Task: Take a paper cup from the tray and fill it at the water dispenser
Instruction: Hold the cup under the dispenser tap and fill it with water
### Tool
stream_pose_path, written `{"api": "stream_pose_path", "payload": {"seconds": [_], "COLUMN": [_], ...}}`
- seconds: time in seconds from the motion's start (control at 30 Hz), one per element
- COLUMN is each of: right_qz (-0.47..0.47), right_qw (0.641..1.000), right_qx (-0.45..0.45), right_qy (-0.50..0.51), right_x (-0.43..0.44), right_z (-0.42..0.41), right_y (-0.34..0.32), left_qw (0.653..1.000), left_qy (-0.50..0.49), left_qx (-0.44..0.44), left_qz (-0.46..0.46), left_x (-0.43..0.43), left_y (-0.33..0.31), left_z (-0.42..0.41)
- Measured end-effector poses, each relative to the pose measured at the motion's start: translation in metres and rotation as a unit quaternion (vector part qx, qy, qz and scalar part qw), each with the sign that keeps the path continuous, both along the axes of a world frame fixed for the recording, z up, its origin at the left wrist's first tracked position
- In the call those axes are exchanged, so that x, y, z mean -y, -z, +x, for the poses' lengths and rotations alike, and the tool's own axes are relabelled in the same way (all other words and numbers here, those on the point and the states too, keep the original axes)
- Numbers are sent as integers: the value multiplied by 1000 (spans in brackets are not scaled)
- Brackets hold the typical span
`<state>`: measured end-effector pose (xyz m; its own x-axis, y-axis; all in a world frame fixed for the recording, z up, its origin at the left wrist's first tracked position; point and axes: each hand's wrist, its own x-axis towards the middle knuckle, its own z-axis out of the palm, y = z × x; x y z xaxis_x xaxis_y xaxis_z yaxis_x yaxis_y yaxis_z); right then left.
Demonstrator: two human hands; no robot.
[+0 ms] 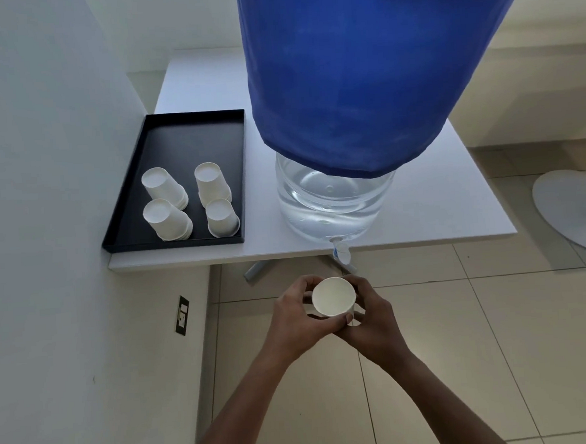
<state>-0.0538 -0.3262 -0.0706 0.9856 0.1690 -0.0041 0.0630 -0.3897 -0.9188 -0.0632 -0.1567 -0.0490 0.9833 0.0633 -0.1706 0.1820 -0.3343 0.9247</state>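
A white paper cup [333,296] is held upright with its mouth toward me, gripped between my left hand [296,319] and my right hand [373,323]. It hangs in front of the table edge, slightly below and left of the small tap [340,251] of the water dispenser [331,199], a clear jug under a blue cover. The black tray [176,133] on the table's left side holds several stacks of upturned paper cups [189,200].
The white table [454,194] stands against a white wall on the left. A wall socket [181,316] is low on that wall. A round white base [575,211] lies on the tiled floor at the right.
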Motion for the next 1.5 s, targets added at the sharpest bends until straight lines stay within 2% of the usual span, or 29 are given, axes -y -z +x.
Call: {"api": "stream_pose_path", "payload": {"seconds": [0.27,0.47,0.77,0.97,1.07,1.27,1.5], "right_qz": [-22,-4,-2,22,23,11,9], "right_qw": [999,999,997,995,994,993,992], "right_qx": [-11,-22,-11,-20,-13,21,42], "right_qy": [32,46,76,96,104,119,115], "right_x": [2,0,-5,-15,-17,-15,-13], "right_z": [15,25,51,78,82,86,83], "right_y": [45,74,89,80,80,77,68], "left_qw": [1000,999,997,981,971,960,916], "left_qy": [-8,-31,-66,-86,-94,-20,48], "left_qx": [-15,-7,37,142,167,222,289], "left_qz": [19,14,-13,103,146,172,276], "left_x": [15,22,25,24,25,29,24], "left_y": [39,67,70,58,52,39,34], "left_z": [15,22,30,41,46,59,72]}}
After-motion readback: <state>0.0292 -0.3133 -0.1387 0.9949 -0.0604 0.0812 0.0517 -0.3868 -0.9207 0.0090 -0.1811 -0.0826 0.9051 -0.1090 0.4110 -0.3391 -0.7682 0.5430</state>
